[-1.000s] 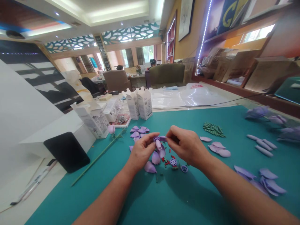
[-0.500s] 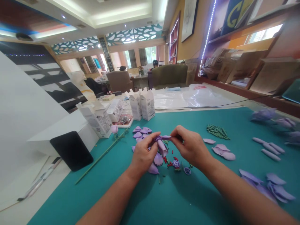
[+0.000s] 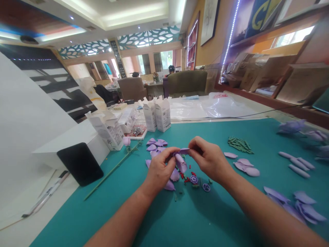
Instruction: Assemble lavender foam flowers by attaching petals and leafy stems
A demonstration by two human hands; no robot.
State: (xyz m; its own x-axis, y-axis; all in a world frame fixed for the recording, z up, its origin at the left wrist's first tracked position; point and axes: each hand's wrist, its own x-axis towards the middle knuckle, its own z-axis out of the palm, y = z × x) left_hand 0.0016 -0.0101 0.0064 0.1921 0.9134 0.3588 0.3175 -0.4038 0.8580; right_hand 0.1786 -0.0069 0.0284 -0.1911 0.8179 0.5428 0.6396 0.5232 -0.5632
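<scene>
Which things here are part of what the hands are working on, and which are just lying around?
In use: left hand, right hand, purple flower piece, petal.
Lying about: white boxes, green stem, black pad, green sticks.

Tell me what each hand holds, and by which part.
The left hand pinches the purple bud at its top end. The right hand pinches a purple petal by its right edge, against the bud's top.

Head-worn view, forward-down, close over table [image 3: 205, 219]
</scene>
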